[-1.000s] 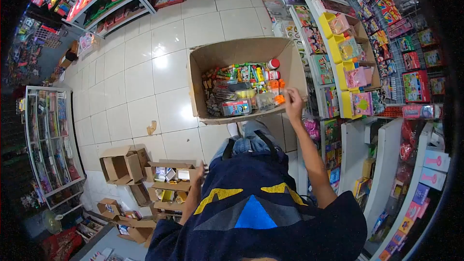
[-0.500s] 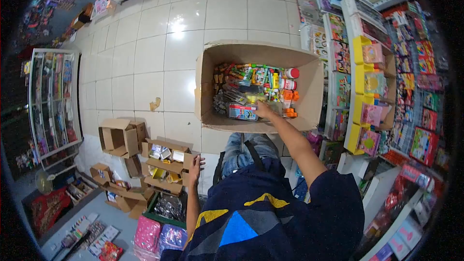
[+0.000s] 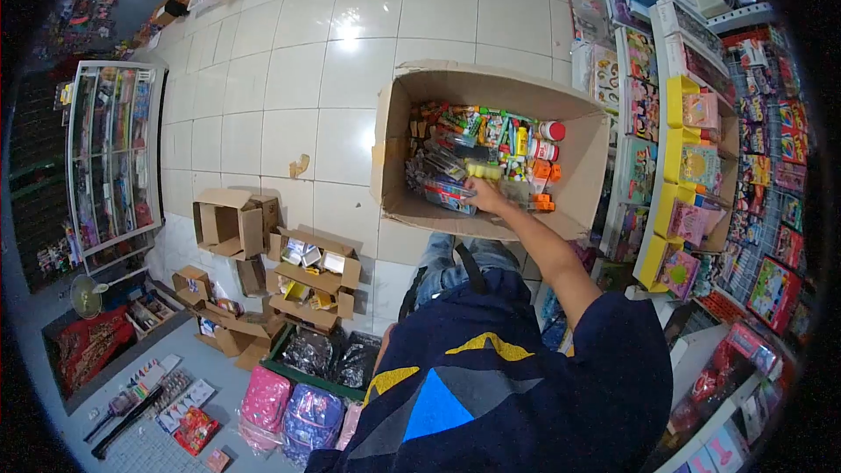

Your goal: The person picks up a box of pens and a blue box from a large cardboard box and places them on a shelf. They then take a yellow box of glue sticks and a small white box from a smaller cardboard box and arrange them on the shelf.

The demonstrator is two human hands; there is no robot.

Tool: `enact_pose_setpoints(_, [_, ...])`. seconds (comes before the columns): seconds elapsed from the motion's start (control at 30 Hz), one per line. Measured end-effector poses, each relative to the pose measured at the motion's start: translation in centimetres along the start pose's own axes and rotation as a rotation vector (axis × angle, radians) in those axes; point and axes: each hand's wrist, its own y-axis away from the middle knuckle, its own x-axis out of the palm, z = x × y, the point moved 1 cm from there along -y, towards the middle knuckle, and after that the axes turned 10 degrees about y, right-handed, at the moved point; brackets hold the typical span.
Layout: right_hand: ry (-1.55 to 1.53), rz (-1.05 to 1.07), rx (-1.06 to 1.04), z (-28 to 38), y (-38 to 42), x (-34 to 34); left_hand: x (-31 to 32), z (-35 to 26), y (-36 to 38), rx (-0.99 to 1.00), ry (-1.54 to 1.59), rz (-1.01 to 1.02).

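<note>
A large cardboard box [image 3: 574, 158] stands open in front of me, filled with stationery. My right hand [image 3: 487, 195] reaches inside at the near side, its fingers closed at the right end of a flat blue pack with a colourful print [image 3: 448, 196]. That pack lies tilted; its exact kind is too small to tell. Just above the fingers is a pale yellow item [image 3: 483, 170]. Clear plastic packets [image 3: 438, 160] lie to the left of it. A yellow bottle [image 3: 521, 141], a red-capped white jar [image 3: 552, 130] and orange items [image 3: 541, 172] sit on the right. My left hand is out of sight.
Smaller open cartons [image 3: 315, 273] and a green crate [image 3: 320, 357] of black plastic-wrapped goods stand to my lower left, near wrapped backpacks [image 3: 313, 420]. Shelves with yellow bins [image 3: 673, 162] line the right. A glass display case [image 3: 114, 153] stands on the left.
The flat blue pack has tilted, with my right hand at its end. My left hand has dropped out of view. The whole view has shifted, placing the box farther right.
</note>
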Motion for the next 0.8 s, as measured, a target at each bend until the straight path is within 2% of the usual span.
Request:
enact_pose_setpoints(0.03, [-0.019, -0.032, -0.015, 0.7, 0.3, -0.4, -0.3, -1.9, 0.4, 0.033, 0.029, -0.032])
enact_pose_setpoints(0.13, [-0.352, -0.012, 0.003, 3.0, 2.1, -3.9, -1.5, -9.4, 0.4, 0.19, 0.12, -0.176])
enact_pose_setpoints(0.17, [-0.345, -0.111, -0.054, 2.5, 2.2, -4.4, -2.1, -10.4, -1.4, 0.273, 0.081, -0.258])
enact_pose_setpoints(0.23, [-0.472, -0.144, -0.063, 1.1, 2.6, -5.8, -2.9, -18.9, -1.1, 0.446, 0.16, -0.479])
enact_pose_setpoints(0.27, [-0.533, -0.162, -0.066, 0.7, 2.9, -6.4, -3.6, -22.3, -1.9, 0.577, 0.275, -0.486])
enact_pose_setpoints(0.3, [-0.607, -0.207, -0.074, 1.6, 4.4, -8.1, -3.8, -28.6, 0.2, 0.646, 0.216, -0.558])
enact_pose_setpoints(0.33, [-0.711, -0.288, -0.068, 2.6, 5.8, -9.2, -3.9, -31.7, -0.5, 0.717, 0.363, -0.525])
enact_pose_setpoints(0.4, [-0.891, -0.342, -0.04, 3.6, 7.7, -11.0, -4.0, -38.8, -0.1, 0.889, 0.26, -0.411])
enact_pose_setpoints(0.53, [-0.916, -0.508, -0.044, 5.7, 11.5, -13.1, -1.7, -48.8, 2.2, 1.001, 0.12, 0.179])
enact_pose_setpoints(0.6, [-0.997, -0.584, -0.075, 8.0, 14.2, -13.4, 0.1, -51.1, 4.0, 1.027, 0.005, 0.387])
enact_pose_setpoints(0.63, [-1.086, -0.591, -0.011, 6.7, 13.7, -11.8, 0.8, -51.8, 4.8, 1.037, -0.084, 0.488])
enact_pose_setpoints(0.67, [-1.166, -0.544, 0.031, 9.0, 16.3, -12.5, 1.7, -51.9, 5.4, 1.047, -0.175, 0.597])
enact_pose_setpoints(0.7, [-1.239, -0.597, 0.013, 9.4, 17.3, -12.0, 2.6, -51.9, 4.8, 1.35, -0.426, 0.495])
enact_pose_setpoints(0.73, [-1.358, -0.587, 0.053, 9.9, 18.4, -11.1, 3.1, -52.1, 5.9, 1.43, -0.452, 0.472])
enact_pose_setpoints(0.77, [-1.245, -0.677, 0.026, 10.2, 20.3, -10.7, 3.7, -51.7, 5.3, 1.407, -0.402, 0.555])
enact_pose_setpoints(0.8, [-1.084, -0.791, 0.107, 8.1, 20.4, -9.2, 4.3, -50.9, 4.1, 1.373, -0.353, 0.634])
